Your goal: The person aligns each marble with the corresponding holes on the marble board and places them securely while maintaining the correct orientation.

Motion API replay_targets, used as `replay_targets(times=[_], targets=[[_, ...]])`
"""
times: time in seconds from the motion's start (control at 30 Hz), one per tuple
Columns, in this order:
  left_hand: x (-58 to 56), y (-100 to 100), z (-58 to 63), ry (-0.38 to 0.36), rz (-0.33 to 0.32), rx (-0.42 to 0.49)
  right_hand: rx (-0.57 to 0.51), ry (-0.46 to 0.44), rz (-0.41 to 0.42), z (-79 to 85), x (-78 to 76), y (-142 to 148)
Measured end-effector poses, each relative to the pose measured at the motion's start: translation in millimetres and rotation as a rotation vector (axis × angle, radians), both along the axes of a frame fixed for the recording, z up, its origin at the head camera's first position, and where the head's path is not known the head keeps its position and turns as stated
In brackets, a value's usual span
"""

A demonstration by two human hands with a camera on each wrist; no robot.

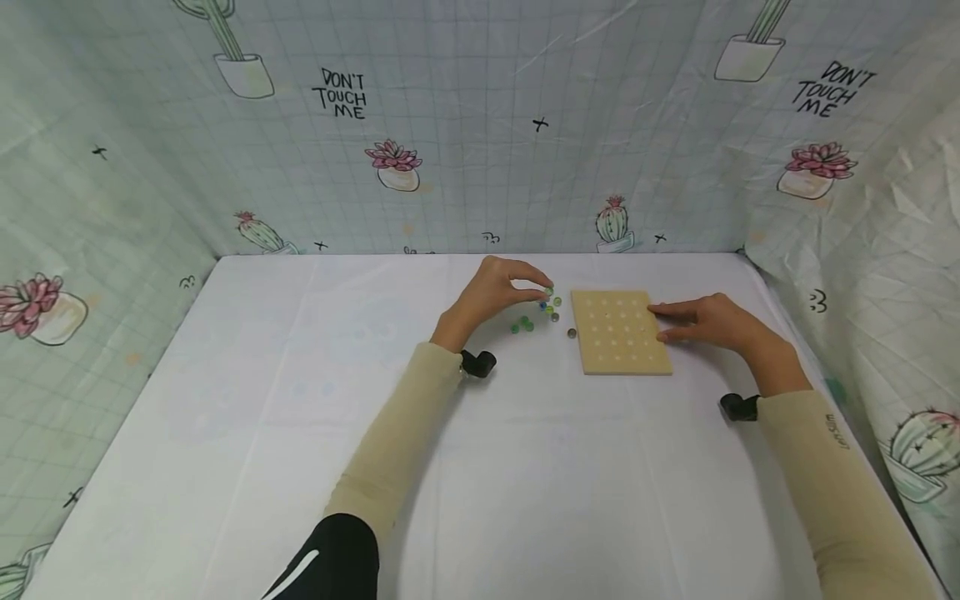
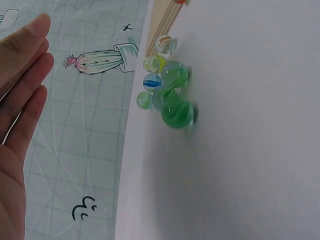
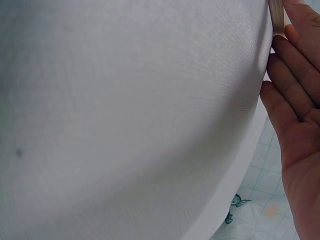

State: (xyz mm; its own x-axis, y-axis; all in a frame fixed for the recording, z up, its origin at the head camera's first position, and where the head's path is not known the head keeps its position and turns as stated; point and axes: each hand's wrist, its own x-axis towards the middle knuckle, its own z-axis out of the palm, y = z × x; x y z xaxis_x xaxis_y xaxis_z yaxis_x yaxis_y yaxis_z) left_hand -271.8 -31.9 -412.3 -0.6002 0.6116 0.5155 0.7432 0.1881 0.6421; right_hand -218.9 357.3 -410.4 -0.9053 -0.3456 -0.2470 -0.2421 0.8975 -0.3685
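A square wooden board [image 1: 622, 333] with rows of small pale round dimples lies on the table. My right hand [image 1: 708, 321] rests its fingers on the board's right edge; in the right wrist view, the fingers [image 3: 295, 75] are fairly straight beside the board's edge [image 3: 276, 17]. Left of the board, several glass marbles [image 1: 543, 307] lie in a loose group. Over them reaches my left hand [image 1: 495, 287], thumb and fingers apart, a greenish marble [image 1: 549, 291] near its fingertips. In the left wrist view, no marble shows between the fingers [image 2: 30, 110], and larger green marbles [image 2: 177, 114] appear nearby.
A white cloth covers the table [image 1: 300, 417]. One greyish marble [image 1: 572, 332] sits close to the board's left edge. Behind the table hangs a patterned curtain [image 1: 480, 125], with more of it at both sides. A black wrist camera [image 1: 478, 363] is on the left wrist.
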Motion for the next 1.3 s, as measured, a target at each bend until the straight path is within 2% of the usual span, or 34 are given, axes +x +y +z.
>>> replay_targets(times=[0.17,0.37,0.53,0.8,0.93,1.07,1.3], targets=[[-2.1,11,-2.0,0.012,0.003,0.013,0.003,0.002,0.008,-0.1,0.5,1],[-4.7,32,-5.5,-0.017,0.033,-0.047,-0.002,0.009,0.001,-1.0,0.4,4],[-3.2,48,-13.4,-0.038,0.042,-0.049,-0.023,-0.001,0.001,-3.4,0.5,2],[-1.1,69,-25.4,-0.142,0.134,-0.059,-0.021,0.007,-0.008,-4.1,3.0,2],[-3.1,77,-25.7,-0.206,0.183,-0.067,-0.027,0.004,-0.014,-2.6,2.7,1],[-5.3,85,-22.5,-0.302,0.238,-0.095,-0.012,-0.01,-0.026,-1.6,1.4,1],[-9.5,100,-23.5,-0.419,0.307,-0.181,0.002,-0.014,-0.021,-1.9,-1.2,3]])
